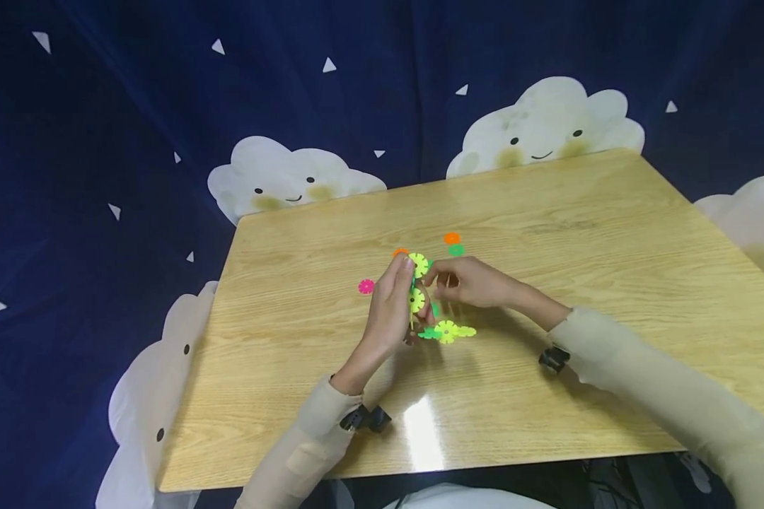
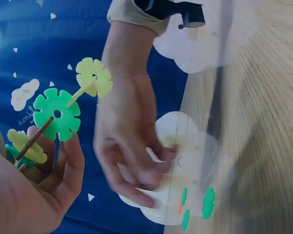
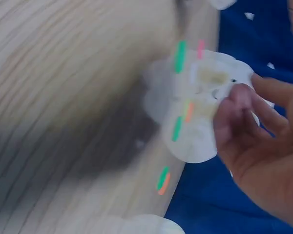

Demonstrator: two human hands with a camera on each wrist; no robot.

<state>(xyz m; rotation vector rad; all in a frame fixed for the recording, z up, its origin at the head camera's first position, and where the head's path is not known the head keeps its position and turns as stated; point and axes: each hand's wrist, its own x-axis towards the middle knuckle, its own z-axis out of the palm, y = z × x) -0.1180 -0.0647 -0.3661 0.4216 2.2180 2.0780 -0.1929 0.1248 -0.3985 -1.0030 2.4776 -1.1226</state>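
Fingers of the left hand (image 1: 390, 300) grip a flower-like assembly of notched interlocking discs in the head view, with the thumb beside the upper yellow disc (image 1: 418, 264). Parts of the assembly and most of those fingers are hidden behind the hand. Just beside it, the right hand (image 1: 471, 281) has its fingers loosely bent; from above, I cannot tell what lies between the fingertips. A green-and-yellow row (image 1: 447, 331) shows lower down. On the wooden table (image 1: 280, 339), a pink disc (image 1: 366, 286) lies to the left; beyond the hands lie an orange disc (image 1: 452, 238) and a green disc (image 1: 455, 250), while another orange one (image 1: 400, 252) is partly covered.

From the left wrist, the left hand is cut off at the edge, its fingers curled around the assembly: a large green disc faces the camera, joined to yellow pieces and a brown disc (image 2: 35, 140) seen edge-on. The right hand is motion-blurred, fingers bent, apart from the assembly.

From the right wrist, everything is soft. The right hand's bent fingers overlap one another, cut off at the right edge, and the loose discs show only as thin coloured streaks.
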